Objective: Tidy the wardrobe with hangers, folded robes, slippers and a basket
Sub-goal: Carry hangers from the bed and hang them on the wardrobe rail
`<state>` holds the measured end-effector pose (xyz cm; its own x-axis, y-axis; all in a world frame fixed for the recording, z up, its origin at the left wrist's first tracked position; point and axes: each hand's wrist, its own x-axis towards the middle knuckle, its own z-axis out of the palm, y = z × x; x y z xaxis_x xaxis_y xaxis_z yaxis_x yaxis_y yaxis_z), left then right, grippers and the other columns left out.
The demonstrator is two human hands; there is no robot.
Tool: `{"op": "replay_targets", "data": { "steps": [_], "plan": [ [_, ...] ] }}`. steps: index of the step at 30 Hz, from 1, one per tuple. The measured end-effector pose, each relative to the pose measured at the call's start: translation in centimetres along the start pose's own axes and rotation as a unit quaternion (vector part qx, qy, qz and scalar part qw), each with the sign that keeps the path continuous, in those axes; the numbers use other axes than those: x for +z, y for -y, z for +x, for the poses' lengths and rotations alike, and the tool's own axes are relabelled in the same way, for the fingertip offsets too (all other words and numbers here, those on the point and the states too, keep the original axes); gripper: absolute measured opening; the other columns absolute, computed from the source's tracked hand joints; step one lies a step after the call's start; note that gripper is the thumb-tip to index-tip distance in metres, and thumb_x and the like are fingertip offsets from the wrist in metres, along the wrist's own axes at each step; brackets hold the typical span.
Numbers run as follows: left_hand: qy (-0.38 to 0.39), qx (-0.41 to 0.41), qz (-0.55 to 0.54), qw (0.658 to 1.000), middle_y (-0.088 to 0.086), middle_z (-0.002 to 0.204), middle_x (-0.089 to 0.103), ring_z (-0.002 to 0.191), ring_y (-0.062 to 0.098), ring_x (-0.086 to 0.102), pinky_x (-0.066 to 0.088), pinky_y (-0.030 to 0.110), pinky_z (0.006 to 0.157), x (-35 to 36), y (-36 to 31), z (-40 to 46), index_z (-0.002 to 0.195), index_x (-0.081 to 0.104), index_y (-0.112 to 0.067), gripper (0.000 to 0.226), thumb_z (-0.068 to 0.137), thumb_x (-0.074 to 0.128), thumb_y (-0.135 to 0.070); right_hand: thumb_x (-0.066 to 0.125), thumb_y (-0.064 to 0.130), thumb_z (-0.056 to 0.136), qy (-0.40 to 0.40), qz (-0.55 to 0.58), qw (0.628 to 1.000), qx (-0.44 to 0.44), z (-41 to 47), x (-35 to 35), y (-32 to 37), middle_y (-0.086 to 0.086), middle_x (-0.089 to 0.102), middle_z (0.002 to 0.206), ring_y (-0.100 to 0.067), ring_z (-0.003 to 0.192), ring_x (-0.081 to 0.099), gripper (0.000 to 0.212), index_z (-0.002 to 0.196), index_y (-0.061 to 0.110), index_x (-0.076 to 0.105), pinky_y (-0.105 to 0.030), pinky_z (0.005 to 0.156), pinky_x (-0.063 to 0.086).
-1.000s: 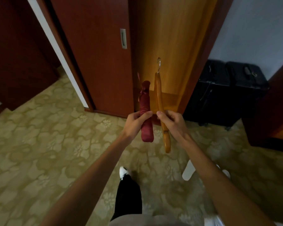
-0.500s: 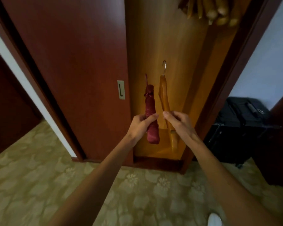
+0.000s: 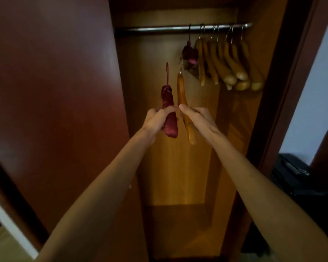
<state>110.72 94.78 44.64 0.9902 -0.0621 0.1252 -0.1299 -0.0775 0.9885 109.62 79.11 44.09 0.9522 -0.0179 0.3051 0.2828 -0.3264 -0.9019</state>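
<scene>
The left hand (image 3: 157,120) has its fingers wrapped round a padded red hanger (image 3: 169,114), held upright with its hook above the fingers and its rounded end just below them. Just beside it, the right hand (image 3: 197,118) pinches a wooden hanger (image 3: 182,93) the same way, metal hook up, lower end jutting beneath the fingers, thumb tips of both hands nearly meeting. Well above the fingers, to the right, more wooden hangers (image 3: 231,63) and one red one (image 3: 190,53) hang from the metal rail (image 3: 159,28) inside the open wardrobe (image 3: 178,167).
</scene>
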Motion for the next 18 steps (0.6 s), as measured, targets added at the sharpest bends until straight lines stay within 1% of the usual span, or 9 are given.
{"op": "replay_targets", "data": {
  "steps": [2, 4, 5, 8, 10, 11, 13, 15, 18],
  "plan": [
    [-0.010, 0.017, 0.003, 1.000, 0.003, 0.091, 0.076, 0.085, 0.016, 0.073, 0.058, 0.029, 0.070, -0.2, -2.7, 4.1, 0.121, 0.062, -0.010, 0.059, 0.078, 0.075, -0.049, 0.056, 0.055, 0.095, -0.003, 0.005, 1.000, -0.015, 4.2, -0.5, 1.6, 0.000, 0.072, 0.096, -0.013, 0.092, 0.066, 0.044, 0.104, 0.015, 0.072, -0.019, 0.064, 0.046],
    [-0.015, 0.033, -0.004, 0.999, 0.006, 0.093, 0.076, 0.091, 0.020, 0.072, 0.059, 0.033, 0.077, -0.3, -5.4, 8.0, 0.114, 0.066, -0.011, 0.047, 0.080, 0.073, -0.044, 0.055, 0.053, 0.096, -0.005, 0.009, 1.000, -0.026, 8.5, -1.2, 3.2, 0.006, 0.068, 0.090, -0.004, 0.082, 0.061, 0.043, 0.106, 0.014, 0.071, -0.008, 0.055, 0.042],
    [-0.014, 0.039, -0.010, 0.999, 0.006, 0.096, 0.076, 0.093, 0.021, 0.071, 0.058, 0.033, 0.078, -0.3, -6.7, 9.8, 0.111, 0.067, -0.013, 0.043, 0.081, 0.073, -0.043, 0.054, 0.053, 0.096, -0.005, 0.009, 0.999, -0.032, 10.4, -1.4, 4.0, 0.007, 0.067, 0.090, -0.002, 0.081, 0.060, 0.043, 0.107, 0.014, 0.069, -0.007, 0.055, 0.040],
    [-0.007, 0.058, -0.021, 0.998, 0.007, 0.101, 0.075, 0.095, 0.021, 0.071, 0.059, 0.032, 0.077, -0.4, -9.8, 14.9, 0.107, 0.067, -0.019, 0.034, 0.082, 0.073, -0.042, 0.053, 0.061, 0.093, -0.006, 0.001, 0.998, -0.059, 15.9, -2.1, 5.7, -0.005, 0.073, 0.101, -0.016, 0.097, 0.067, 0.053, 0.106, 0.014, 0.073, -0.021, 0.075, 0.047],
    [-0.008, 0.072, -0.015, 0.997, 0.006, 0.099, 0.075, 0.096, 0.021, 0.071, 0.059, 0.032, 0.078, -0.4, -11.2, 17.8, 0.103, 0.067, -0.019, 0.029, 0.084, 0.071, -0.041, 0.053, 0.062, 0.092, -0.002, 0.004, 0.998, -0.067, 18.7, -2.5, 6.4, -0.011, 0.074, 0.104, -0.020, 0.099, 0.068, 0.047, 0.097, 0.021, 0.073, -0.030, 0.088, 0.052],
    [-0.008, 0.078, -0.008, 0.997, 0.006, 0.099, 0.075, 0.097, 0.021, 0.070, 0.059, 0.033, 0.080, -0.3, -11.7, 19.2, 0.104, 0.068, -0.019, 0.031, 0.084, 0.070, -0.042, 0.053, 0.060, 0.093, 0.005, 0.007, 0.998, -0.069, 19.8, -2.6, 6.7, -0.011, 0.073, 0.105, -0.020, 0.099, 0.068, 0.040, 0.093, 0.024, 0.071, -0.031, 0.090, 0.052],
    [0.001, 0.079, 0.004, 0.997, 0.007, 0.102, 0.075, 0.101, 0.023, 0.070, 0.058, 0.036, 0.088, -0.2, -12.3, 21.7, 0.109, 0.067, -0.018, 0.035, 0.085, 0.068, -0.044, 0.052, 0.057, 0.095, 0.012, 0.014, 0.997, -0.069, 21.8, -2.8, 7.1, -0.010, 0.073, 0.105, -0.018, 0.098, 0.067, 0.034, 0.090, 0.027, 0.066, -0.029, 0.086, 0.050],
    [0.023, 0.076, 0.013, 0.997, 0.007, 0.105, 0.075, 0.104, 0.023, 0.070, 0.057, 0.038, 0.092, -0.2, -12.7, 23.6, 0.114, 0.066, -0.018, 0.038, 0.088, 0.064, -0.046, 0.051, 0.058, 0.096, 0.011, 0.021, 0.997, -0.068, 23.2, -2.7, 7.5, -0.006, 0.072, 0.103, -0.016, 0.097, 0.066, 0.033, 0.094, 0.027, 0.063, -0.025, 0.079, 0.048],
    [0.034, 0.067, 0.015, 0.997, 0.007, 0.109, 0.073, 0.105, 0.021, 0.068, 0.057, 0.032, 0.087, -0.2, -13.0, 25.5, 0.117, 0.064, -0.019, 0.038, 0.090, 0.062, -0.047, 0.050, 0.058, 0.096, 0.001, 0.027, 0.998, -0.059, 25.0, -2.5, 7.4, -0.006, 0.071, 0.103, -0.017, 0.095, 0.066, 0.033, 0.096, 0.027, 0.061, -0.025, 0.077, 0.048]
  ]
}}
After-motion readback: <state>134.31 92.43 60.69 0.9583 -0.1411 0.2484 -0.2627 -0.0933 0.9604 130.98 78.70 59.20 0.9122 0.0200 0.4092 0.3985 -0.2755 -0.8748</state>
